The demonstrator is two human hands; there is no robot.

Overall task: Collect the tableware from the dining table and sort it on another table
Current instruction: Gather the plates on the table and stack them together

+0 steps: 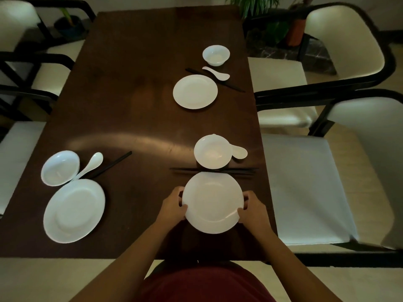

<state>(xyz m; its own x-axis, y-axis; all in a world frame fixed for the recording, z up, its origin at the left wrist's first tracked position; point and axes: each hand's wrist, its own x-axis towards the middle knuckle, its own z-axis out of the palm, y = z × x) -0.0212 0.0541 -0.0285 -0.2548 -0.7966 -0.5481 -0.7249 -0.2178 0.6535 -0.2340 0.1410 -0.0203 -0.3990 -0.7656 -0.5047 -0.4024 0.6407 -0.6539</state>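
The near white plate (212,202) sits between both hands. The left hand (173,204) grips its rim at nine o'clock, fingers curled under; the right hand (251,209) grips at three o'clock likewise.

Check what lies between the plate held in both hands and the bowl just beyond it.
In the head view, a pair of black chopsticks lies crosswise between the held plate and the bowl, passing close to both rims.

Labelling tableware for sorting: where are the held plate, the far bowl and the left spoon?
held plate (212,202), head view, its centre.
far bowl (216,55), head view, inside bottom.
left spoon (96,160), head view, its scoop.
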